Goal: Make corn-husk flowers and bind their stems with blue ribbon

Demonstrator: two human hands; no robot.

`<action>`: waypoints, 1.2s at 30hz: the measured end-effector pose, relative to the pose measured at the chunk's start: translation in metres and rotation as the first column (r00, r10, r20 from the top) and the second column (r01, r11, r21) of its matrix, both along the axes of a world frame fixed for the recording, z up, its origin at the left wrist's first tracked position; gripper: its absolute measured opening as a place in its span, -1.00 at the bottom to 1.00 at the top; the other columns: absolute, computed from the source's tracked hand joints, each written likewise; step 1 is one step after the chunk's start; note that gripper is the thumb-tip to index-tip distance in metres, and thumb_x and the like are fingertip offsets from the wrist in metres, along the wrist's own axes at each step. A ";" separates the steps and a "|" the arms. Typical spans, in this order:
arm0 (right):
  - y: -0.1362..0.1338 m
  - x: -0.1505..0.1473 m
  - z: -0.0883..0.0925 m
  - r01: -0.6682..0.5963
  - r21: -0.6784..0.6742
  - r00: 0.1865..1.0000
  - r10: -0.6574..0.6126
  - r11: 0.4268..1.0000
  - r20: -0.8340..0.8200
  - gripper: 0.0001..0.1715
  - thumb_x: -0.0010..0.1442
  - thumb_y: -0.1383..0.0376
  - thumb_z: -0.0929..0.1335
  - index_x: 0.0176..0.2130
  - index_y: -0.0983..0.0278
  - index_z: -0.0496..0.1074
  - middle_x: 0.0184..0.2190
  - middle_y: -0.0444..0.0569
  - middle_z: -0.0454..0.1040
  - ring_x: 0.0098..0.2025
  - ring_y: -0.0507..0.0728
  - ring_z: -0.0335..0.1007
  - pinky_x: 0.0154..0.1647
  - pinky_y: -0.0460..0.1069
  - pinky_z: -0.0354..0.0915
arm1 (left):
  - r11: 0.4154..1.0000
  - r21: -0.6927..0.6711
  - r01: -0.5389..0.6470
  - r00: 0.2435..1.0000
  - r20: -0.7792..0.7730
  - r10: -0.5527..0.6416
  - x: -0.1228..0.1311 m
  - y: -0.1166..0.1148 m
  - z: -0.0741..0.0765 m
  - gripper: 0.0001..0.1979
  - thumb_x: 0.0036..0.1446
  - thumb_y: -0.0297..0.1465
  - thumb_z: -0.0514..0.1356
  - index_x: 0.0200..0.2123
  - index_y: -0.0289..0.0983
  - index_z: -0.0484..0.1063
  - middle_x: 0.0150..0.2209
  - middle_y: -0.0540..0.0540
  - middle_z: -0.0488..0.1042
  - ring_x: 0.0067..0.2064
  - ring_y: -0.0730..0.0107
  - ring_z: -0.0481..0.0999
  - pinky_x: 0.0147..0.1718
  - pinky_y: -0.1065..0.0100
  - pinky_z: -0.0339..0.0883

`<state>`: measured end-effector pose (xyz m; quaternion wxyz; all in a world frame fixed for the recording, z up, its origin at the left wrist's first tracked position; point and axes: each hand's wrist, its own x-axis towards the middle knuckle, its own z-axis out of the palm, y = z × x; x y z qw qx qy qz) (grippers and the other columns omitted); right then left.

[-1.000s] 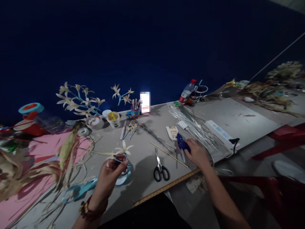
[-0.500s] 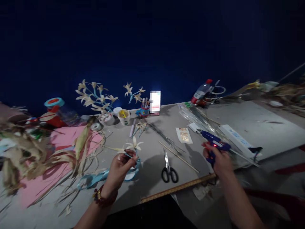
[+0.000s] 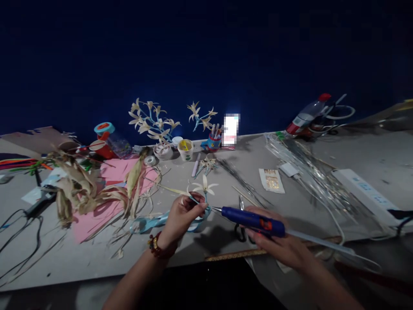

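Observation:
Between the fingertips of my left hand [image 3: 187, 213] is the thin blue stem of a handmade flower [image 3: 205, 187] with pale, pointed petals. My right hand [image 3: 271, 234] grips a dark blue glue gun [image 3: 253, 221], a clear glue stick showing from its rear. The metal nozzle points left and is close to the stem by my left fingertips; whether they touch I cannot tell. Under the glue gun lie scissors [image 3: 240, 232], mostly hidden by it and my right hand. Light blue ribbon or tape [image 3: 148, 223] rests on the table behind my left wrist.
Branches of pale flowers [image 3: 153, 120] stand at the back beside a paper cup [image 3: 185, 150] and a pen mug [image 3: 214, 142]. Dried husks [image 3: 75, 181] lie over pink sheets [image 3: 93, 224] on the left. Wires [image 3: 241, 181], a bottle [image 3: 306, 116] and a power strip [image 3: 368, 193] are rightward.
My right hand has brought the glue gun leftward from the right side, up to the flower in my left hand. The left hand keeps its pinch. The view has turned left.

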<state>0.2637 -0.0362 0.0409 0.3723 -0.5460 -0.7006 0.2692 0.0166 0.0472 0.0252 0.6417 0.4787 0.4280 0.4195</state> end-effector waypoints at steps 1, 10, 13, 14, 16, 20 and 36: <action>0.003 -0.001 0.001 -0.040 0.008 0.999 0.040 0.999 0.024 -0.62 0.13 0.23 0.40 -0.02 0.14 0.47 -0.14 0.04 0.58 -0.15 0.23 0.54 -0.11 0.06 0.50 | 1.000 -0.005 0.000 1.000 -0.001 0.000 -0.001 0.000 0.001 -0.75 -0.07 -0.26 0.39 -0.51 -0.34 0.49 -0.40 -0.08 0.48 -0.49 0.51 0.40 -0.50 0.46 0.34; 0.004 -0.002 -0.002 -0.058 0.027 0.994 0.055 0.998 0.093 -0.69 0.15 0.22 0.37 -0.07 0.15 0.46 -0.21 -0.01 0.57 -0.19 0.22 0.53 -0.18 0.03 0.46 | 1.000 -0.015 0.014 1.000 0.007 -0.014 0.000 -0.002 0.004 -0.75 -0.07 -0.27 0.38 -0.48 -0.34 0.48 -0.35 -0.09 0.48 -0.50 0.52 0.38 -0.50 0.46 0.34; 0.005 -0.004 0.002 -0.072 -0.007 0.994 0.073 0.997 0.083 -0.79 0.15 0.22 0.36 -0.17 0.15 0.48 -0.29 -0.03 0.57 -0.26 0.20 0.52 -0.27 0.00 0.45 | 1.000 -0.022 0.014 1.000 0.023 -0.013 0.001 -0.003 0.005 -0.77 -0.06 -0.29 0.38 -0.47 -0.34 0.49 -0.34 -0.08 0.48 -0.52 0.55 0.38 -0.51 0.47 0.34; 0.006 -0.005 0.004 -0.082 -0.008 0.993 0.082 0.997 0.080 -0.80 0.15 0.23 0.36 -0.17 0.14 0.48 -0.30 -0.04 0.57 -0.28 0.19 0.52 -0.29 -0.01 0.45 | 1.000 -0.025 0.015 0.999 0.031 -0.015 0.001 -0.003 0.005 -0.78 -0.06 -0.30 0.38 -0.48 -0.34 0.49 -0.35 -0.07 0.48 -0.52 0.55 0.39 -0.51 0.47 0.34; 0.007 -0.006 0.006 -0.090 0.007 0.993 0.090 0.996 0.075 -0.81 0.15 0.24 0.36 -0.17 0.12 0.47 -0.33 -0.07 0.56 -0.31 0.18 0.51 -0.32 -0.02 0.44 | 0.999 -0.027 0.017 0.999 0.042 -0.016 0.002 -0.003 0.006 -0.79 -0.07 -0.31 0.38 -0.49 -0.33 0.50 -0.37 -0.06 0.48 -0.52 0.54 0.39 -0.51 0.47 0.34; 0.008 -0.009 0.009 -0.107 0.016 0.992 0.105 0.994 0.065 -0.91 0.16 0.24 0.34 -0.27 0.12 0.45 -0.43 -0.09 0.52 -0.41 0.16 0.47 -0.41 -0.02 0.40 | 1.000 -0.023 0.017 0.999 0.040 -0.016 0.003 -0.003 0.007 -0.79 -0.08 -0.31 0.39 -0.51 -0.34 0.50 -0.37 -0.07 0.48 -0.51 0.54 0.40 -0.52 0.47 0.34; 0.005 -0.004 -0.001 -0.062 -0.041 0.995 0.065 0.997 0.075 -0.92 0.15 0.22 0.37 -0.32 0.15 0.48 -0.45 -0.07 0.51 -0.38 0.18 0.46 -0.42 -0.02 0.39 | 1.000 -0.013 0.024 0.998 0.065 -0.023 0.001 -0.003 -0.003 -0.81 -0.02 -0.34 0.38 -0.49 -0.34 0.50 -0.33 -0.06 0.48 -0.48 0.55 0.41 -0.50 0.49 0.33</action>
